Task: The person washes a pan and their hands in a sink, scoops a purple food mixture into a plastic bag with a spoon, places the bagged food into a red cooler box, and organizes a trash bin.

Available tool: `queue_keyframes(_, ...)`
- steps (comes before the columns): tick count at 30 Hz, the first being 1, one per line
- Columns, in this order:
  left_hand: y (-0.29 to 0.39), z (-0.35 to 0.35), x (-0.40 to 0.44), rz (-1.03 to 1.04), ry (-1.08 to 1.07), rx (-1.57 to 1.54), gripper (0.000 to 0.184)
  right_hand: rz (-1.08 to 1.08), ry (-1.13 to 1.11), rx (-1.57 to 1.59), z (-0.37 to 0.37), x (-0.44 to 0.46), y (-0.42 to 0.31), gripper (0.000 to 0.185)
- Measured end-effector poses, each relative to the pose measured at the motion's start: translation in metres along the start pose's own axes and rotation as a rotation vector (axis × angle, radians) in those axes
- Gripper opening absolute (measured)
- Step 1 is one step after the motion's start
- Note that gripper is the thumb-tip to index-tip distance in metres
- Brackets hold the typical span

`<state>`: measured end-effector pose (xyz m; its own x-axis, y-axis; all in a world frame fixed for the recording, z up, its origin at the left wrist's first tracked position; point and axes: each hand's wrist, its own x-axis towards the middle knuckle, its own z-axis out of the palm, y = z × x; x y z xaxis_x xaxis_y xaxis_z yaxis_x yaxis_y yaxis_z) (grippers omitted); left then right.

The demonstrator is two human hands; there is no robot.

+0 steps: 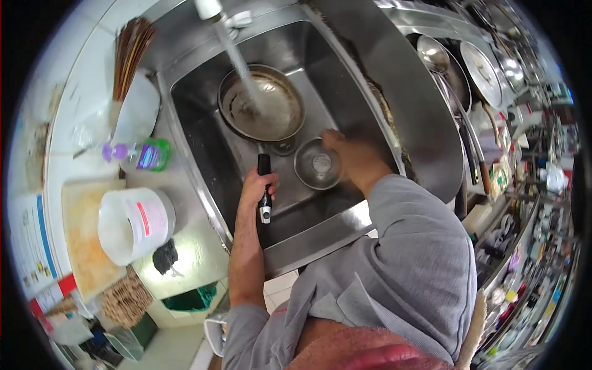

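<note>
Water pours from the white tap at the far side and lands in the frying pan, which I have in the far part of the steel sink, its inside facing up and browned in patches. Its black handle points toward the near side, and my left hand is closed around it, fingers wrapped over the grip, with the silver end showing beyond the fist.

To the right of that handle, a small metal bowl sits just near of the pan. My right hand is at the bowl's far right edge, but it comes through blurred on my feed, so I cannot tell how far open it is or whether it has hold of the rim.

Left of the sink, on the counter, I see a green soap bottle with a purple pump, a white bucket nearer to me, and a dark crumpled scrubber just beside the bucket. At the far right, a ladle lies among other pans and lids.
</note>
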<state>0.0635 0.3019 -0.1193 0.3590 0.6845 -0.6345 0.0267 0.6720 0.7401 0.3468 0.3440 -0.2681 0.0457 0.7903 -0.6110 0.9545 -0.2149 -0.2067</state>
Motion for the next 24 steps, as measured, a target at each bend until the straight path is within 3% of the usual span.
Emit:
queue_keyframes(2,-0.006,-0.003,0.003,0.004,-0.03,-0.011,0.019,-0.019,0.129,-0.088,-0.063,-0.024,-0.03,0.02)
queue_keyframes(4,-0.007,-0.005,0.004,0.022,-0.051,-0.033,0.02,-0.134,0.498,-0.223,-0.114,-0.046,-0.037,0.017)
queue_keyframes(8,-0.003,0.003,-0.001,-0.005,-0.026,-0.069,0.019,-0.106,0.648,-0.15,-0.198,-0.082,-0.07,0.018)
queue_keyframes(10,-0.008,0.002,0.001,-0.024,-0.102,-0.132,0.02,-0.112,0.701,0.016,-0.2,-0.079,-0.089,0.026)
queue_keyframes(12,-0.008,0.009,-0.007,-0.01,-0.146,-0.12,0.017,-0.082,0.614,0.279,-0.179,-0.052,-0.095,0.035)
queue_keyframes(14,-0.007,0.02,-0.019,0.0,-0.153,-0.021,0.015,-0.016,0.856,0.636,-0.119,0.009,-0.086,0.036)
queue_keyframes(16,-0.006,0.028,-0.038,0.074,-0.14,0.234,0.014,0.231,0.401,0.768,-0.112,-0.022,-0.085,0.036)
queue_keyframes(18,-0.011,0.029,-0.058,0.152,-0.131,0.306,0.014,0.201,0.535,1.571,-0.034,0.042,-0.08,0.032)
queue_keyframes(20,-0.013,0.024,-0.083,0.197,0.075,0.77,0.017,0.386,0.313,1.968,-0.036,-0.014,-0.093,0.026)
queue_keyframes(21,-0.015,0.022,-0.098,0.208,0.078,0.78,0.017,0.373,0.318,1.978,-0.033,-0.028,-0.097,0.026)
queue_keyframes(23,-0.015,0.019,-0.127,0.465,0.441,1.45,0.027,-0.047,0.678,1.694,-0.031,-0.049,-0.101,0.019)
queue_keyframes(24,-0.008,0.022,-0.141,0.476,0.44,1.461,0.027,-0.051,0.689,1.705,-0.041,-0.062,-0.103,0.019)
